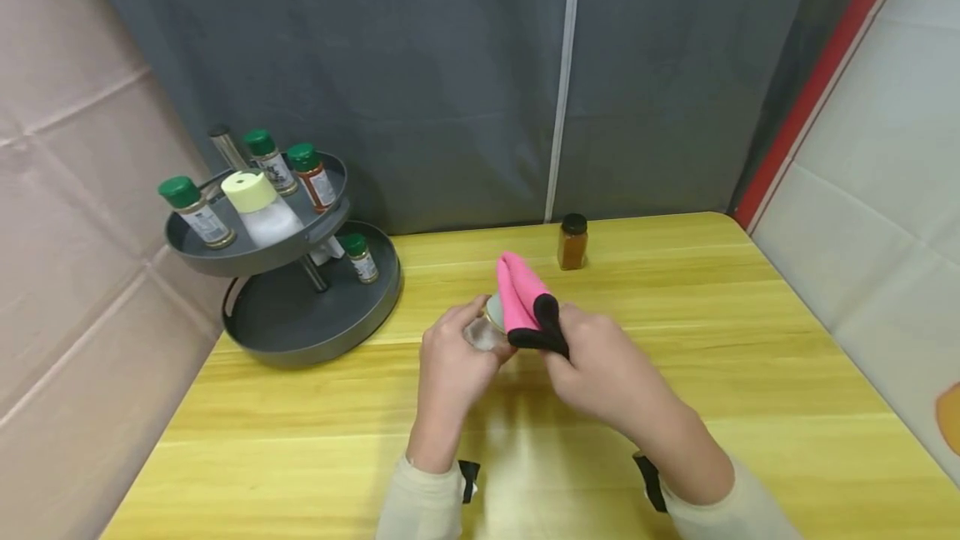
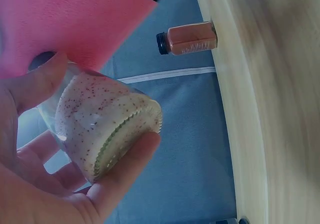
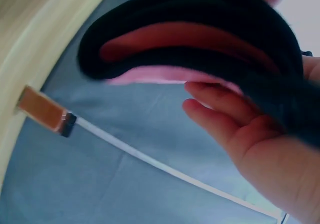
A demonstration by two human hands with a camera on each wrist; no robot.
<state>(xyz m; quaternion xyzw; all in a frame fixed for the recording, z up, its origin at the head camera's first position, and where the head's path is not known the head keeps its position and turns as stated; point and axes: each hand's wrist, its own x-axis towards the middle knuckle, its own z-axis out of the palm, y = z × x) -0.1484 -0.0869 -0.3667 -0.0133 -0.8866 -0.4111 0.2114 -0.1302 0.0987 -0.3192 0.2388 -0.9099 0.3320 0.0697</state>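
Observation:
My left hand (image 1: 457, 361) holds a clear glass jar (image 2: 102, 126) tilted above the table, fingers and thumb around its side. Through the glass show whitish contents with reddish specks, and its ridged base faces the left wrist camera. A pink cloth (image 1: 516, 294) with black edging is gripped by my right hand (image 1: 603, 365), folded over and hanging against the jar's upper end. In the right wrist view the black edging (image 3: 180, 41) forms a curved fold above the fingers (image 3: 215, 119). The cloth hides the jar's top from the left wrist camera.
An amber-coloured bottle with a black cap (image 1: 572, 245) stands at the table's back edge. On the left, a two-tier grey rack (image 1: 300, 340) carries several green-capped spice bottles and a white container with a pale yellow lid (image 1: 258, 207). A grey curtain (image 1: 450, 65) hangs behind the wooden table (image 1: 315, 457).

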